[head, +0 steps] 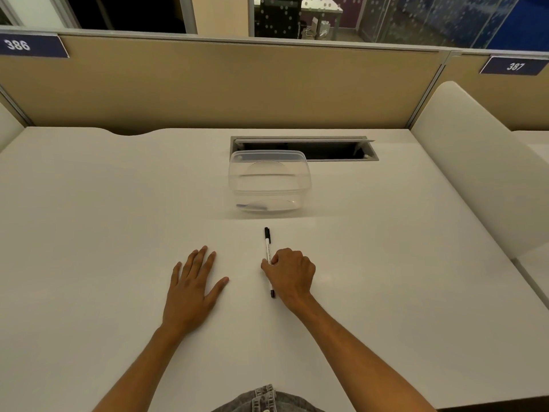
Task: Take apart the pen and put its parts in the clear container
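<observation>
A white pen (268,244) with a black cap and a black end lies on the white desk (386,248), pointing away from me. My right hand (292,275) has its fingers curled round the pen's middle, hiding part of the barrel. My left hand (193,285) lies flat on the desk to the left, fingers spread, holding nothing. The clear container (269,179) stands open beyond the pen, a short way past its cap. A thin object, hard to make out, lies on its bottom.
Behind the container is an open cable slot (335,148) in the desk. A tan partition (237,84) closes off the back. A white side panel (481,162) stands at the right.
</observation>
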A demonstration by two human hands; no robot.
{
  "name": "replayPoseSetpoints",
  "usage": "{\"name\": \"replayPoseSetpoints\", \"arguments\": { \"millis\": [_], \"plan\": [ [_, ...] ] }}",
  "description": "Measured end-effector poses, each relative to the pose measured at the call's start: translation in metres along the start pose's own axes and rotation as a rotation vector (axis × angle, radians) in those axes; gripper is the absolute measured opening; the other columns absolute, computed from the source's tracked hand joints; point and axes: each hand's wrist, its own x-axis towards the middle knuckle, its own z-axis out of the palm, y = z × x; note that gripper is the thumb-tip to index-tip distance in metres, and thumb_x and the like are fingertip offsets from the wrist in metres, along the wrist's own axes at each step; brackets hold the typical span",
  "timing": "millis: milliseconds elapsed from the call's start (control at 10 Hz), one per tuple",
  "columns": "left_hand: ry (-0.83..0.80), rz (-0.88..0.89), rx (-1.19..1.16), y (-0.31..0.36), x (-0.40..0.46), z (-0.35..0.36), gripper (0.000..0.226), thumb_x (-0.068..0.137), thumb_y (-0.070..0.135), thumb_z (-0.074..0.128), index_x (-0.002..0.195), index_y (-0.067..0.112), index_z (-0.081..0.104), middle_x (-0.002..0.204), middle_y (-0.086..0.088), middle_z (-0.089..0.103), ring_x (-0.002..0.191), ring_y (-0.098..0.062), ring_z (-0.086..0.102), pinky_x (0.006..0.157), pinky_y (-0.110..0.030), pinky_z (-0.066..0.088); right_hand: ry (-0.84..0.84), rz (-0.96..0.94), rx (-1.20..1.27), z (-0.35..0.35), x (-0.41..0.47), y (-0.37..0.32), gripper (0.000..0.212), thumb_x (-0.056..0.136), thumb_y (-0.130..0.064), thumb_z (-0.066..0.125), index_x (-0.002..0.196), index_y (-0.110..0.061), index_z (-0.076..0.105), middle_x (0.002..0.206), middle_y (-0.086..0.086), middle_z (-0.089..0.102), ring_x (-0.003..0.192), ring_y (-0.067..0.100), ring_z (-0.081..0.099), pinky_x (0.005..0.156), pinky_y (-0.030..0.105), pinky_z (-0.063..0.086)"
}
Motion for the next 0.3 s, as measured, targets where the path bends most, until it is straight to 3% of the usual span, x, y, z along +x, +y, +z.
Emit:
{"name": "replayPoseSetpoints", "arguments": {
  "millis": [300],
  "plan": [
    [0.008,0.01,-0.011,0.0,0.0002,0.0016,0.076,0.086,0.069,0.012,0.149,0.027,0.021,0.16,0.004,0.018,0.147,-0.012,0.01,0.119,-0.042,0.009,0.009,-0.017,0.086,-0.0035,0.0004,0.0029,0.035,0.079,-0.047,0.061,0.07,-0.013,0.064,0.066,-0.001,0.064,0.059,0.019,0.059,0.058,0.03,0.045]
  ]
}}
